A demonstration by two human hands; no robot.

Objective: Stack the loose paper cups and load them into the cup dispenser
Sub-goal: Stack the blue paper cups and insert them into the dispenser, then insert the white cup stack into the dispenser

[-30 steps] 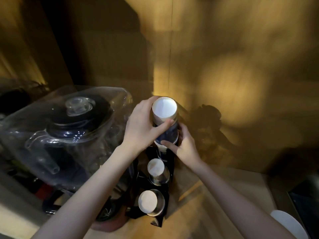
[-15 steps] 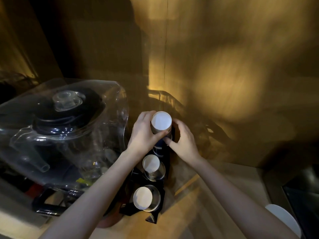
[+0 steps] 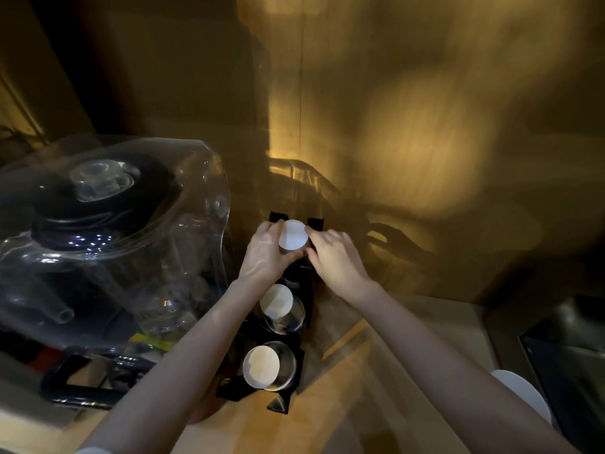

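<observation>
Cup stack [image 3: 292, 234] upside down in dispenser [image 3: 306, 290] rear slot; left hand [image 3: 265, 253], right hand [image 3: 335, 257] grip clamped either side.

wooden counter [image 3: 340, 417] | on it — black cup dispenser [image 3: 288, 339] | beside it — big clear jug [image 3: 108, 257]

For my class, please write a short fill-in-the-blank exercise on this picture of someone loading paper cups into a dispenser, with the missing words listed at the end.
1. The cup stack being loaded is held by ____ hands.
2. The black cup dispenser has ____ slots in a row, each showing a white cup bottom.
3. The left hand and right hand work at the slot ____ from the person.
4. The clear water jug stands to the ____ of the dispenser.

Missing words: both; three; farthest; left
</observation>
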